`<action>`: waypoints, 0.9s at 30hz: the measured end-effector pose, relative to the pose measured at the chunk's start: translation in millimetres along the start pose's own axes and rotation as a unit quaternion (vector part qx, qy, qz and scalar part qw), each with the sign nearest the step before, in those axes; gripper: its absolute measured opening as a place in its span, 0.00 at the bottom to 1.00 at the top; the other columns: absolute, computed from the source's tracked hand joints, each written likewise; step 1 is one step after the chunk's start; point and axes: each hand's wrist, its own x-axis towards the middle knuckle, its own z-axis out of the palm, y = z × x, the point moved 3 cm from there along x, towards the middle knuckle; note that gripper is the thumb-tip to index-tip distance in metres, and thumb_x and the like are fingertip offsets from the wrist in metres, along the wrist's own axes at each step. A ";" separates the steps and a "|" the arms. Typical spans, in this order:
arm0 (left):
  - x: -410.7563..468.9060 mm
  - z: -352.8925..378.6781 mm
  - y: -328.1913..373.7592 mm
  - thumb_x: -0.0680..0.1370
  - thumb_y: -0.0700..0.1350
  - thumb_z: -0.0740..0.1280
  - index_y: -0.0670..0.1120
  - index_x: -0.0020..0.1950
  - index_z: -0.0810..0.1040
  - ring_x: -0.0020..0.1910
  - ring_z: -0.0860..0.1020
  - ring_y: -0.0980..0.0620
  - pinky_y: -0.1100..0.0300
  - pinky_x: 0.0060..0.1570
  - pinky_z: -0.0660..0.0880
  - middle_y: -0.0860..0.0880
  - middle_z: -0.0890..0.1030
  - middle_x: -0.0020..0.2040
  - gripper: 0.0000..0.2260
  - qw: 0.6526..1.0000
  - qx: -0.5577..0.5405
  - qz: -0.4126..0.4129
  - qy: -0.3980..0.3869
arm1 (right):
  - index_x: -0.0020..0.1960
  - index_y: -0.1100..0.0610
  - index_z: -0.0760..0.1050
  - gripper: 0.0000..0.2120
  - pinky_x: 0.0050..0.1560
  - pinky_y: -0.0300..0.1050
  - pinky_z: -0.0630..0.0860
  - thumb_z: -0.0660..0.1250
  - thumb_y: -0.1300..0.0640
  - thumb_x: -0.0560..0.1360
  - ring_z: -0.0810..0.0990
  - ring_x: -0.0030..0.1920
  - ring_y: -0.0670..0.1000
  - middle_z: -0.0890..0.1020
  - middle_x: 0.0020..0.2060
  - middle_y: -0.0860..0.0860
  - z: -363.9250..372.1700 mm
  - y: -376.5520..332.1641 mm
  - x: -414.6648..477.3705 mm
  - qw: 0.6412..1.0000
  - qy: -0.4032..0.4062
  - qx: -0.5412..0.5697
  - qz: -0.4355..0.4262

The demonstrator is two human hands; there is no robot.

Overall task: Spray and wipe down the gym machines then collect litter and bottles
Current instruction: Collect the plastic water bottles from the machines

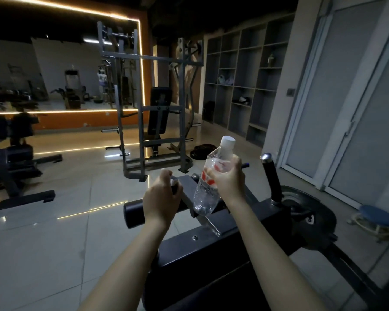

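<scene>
Dim gym, pale tiled floor (54, 243). Both arms reach forward over a black machine (211, 254). The right hand (228, 180) wraps round a clear bottle (206, 196), capped and tilted above the machine, its contents unclear. The left hand (161, 198) has its fingers curled round a small white item (173, 181) I can't identify.

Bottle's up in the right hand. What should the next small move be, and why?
Probably carry the bottle clear of the black machine toward a collection spot, though none is in view. The right hand grips the capped, clear bottle, held above the machine; the left hand is curled round a small item I cannot identify.
</scene>
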 end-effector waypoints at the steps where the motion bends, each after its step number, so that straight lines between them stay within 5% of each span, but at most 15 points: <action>1: -0.5 -1.8 0.5 0.78 0.41 0.66 0.40 0.54 0.69 0.34 0.75 0.46 0.57 0.31 0.71 0.42 0.79 0.40 0.09 1.000 -0.002 -0.006 -0.008 | 0.64 0.57 0.63 0.30 0.40 0.31 0.69 0.75 0.54 0.69 0.75 0.52 0.45 0.76 0.56 0.49 -6.1 -2.8 -8.8 1.000 0.001 0.003 0.001; 4: -2.6 -4.7 2.7 0.79 0.43 0.64 0.42 0.56 0.66 0.37 0.75 0.46 0.54 0.35 0.75 0.42 0.78 0.45 0.10 0.998 -0.018 -0.030 -0.049 | 0.64 0.57 0.64 0.29 0.39 0.27 0.67 0.75 0.56 0.69 0.74 0.51 0.43 0.74 0.51 0.45 -23.7 -9.9 -35.4 1.000 0.004 0.010 0.002; 9: -5.9 -13.4 6.3 0.79 0.41 0.61 0.48 0.59 0.63 0.46 0.75 0.46 0.50 0.43 0.76 0.42 0.74 0.53 0.11 0.984 -0.084 -0.076 -0.139 | 0.62 0.55 0.64 0.28 0.48 0.41 0.75 0.75 0.55 0.68 0.77 0.53 0.46 0.75 0.50 0.43 -45.0 -11.2 -71.5 1.000 0.024 0.010 0.006; 14: -19.4 -23.6 8.1 0.77 0.38 0.64 0.51 0.74 0.56 0.50 0.71 0.48 0.55 0.44 0.69 0.40 0.69 0.64 0.29 0.971 -0.116 -0.086 -0.191 | 0.63 0.54 0.64 0.31 0.54 0.51 0.79 0.76 0.54 0.67 0.79 0.55 0.46 0.77 0.51 0.43 -65.8 -5.1 -116.1 0.997 0.069 0.022 0.039; 17: -31.1 -35.6 3.6 0.76 0.39 0.65 0.50 0.78 0.52 0.62 0.71 0.44 0.54 0.51 0.71 0.42 0.65 0.71 0.34 0.962 -0.129 -0.086 -0.227 | 0.64 0.53 0.64 0.32 0.54 0.54 0.79 0.76 0.52 0.66 0.79 0.55 0.47 0.78 0.54 0.46 -69.7 -3.2 -153.9 0.993 0.099 0.002 0.058; 21: -66.6 -54.0 -10.3 0.75 0.40 0.64 0.42 0.71 0.64 0.66 0.68 0.41 0.46 0.63 0.69 0.42 0.64 0.72 0.24 0.969 -0.081 -0.026 -0.233 | 0.60 0.49 0.66 0.28 0.52 0.53 0.79 0.77 0.51 0.65 0.79 0.53 0.47 0.78 0.52 0.46 -67.9 -8.3 -215.1 0.985 0.141 0.005 0.100; 25: -124.5 -72.5 -18.7 0.76 0.39 0.61 0.41 0.65 0.70 0.61 0.72 0.41 0.52 0.55 0.69 0.41 0.70 0.63 0.17 0.947 -0.129 -0.039 -0.291 | 0.63 0.48 0.66 0.31 0.45 0.43 0.78 0.76 0.47 0.65 0.80 0.50 0.47 0.79 0.51 0.44 -68.1 -17.5 -277.8 0.974 0.172 -0.025 0.145; 27: -152.2 -80.5 -12.9 0.76 0.37 0.60 0.42 0.53 0.73 0.51 0.76 0.42 0.55 0.47 0.68 0.39 0.74 0.53 0.07 0.922 -0.176 -0.041 -0.341 | 0.66 0.49 0.65 0.32 0.39 0.35 0.75 0.76 0.49 0.67 0.80 0.48 0.44 0.79 0.52 0.45 -75.8 -21.7 -306.3 0.967 0.196 -0.011 0.163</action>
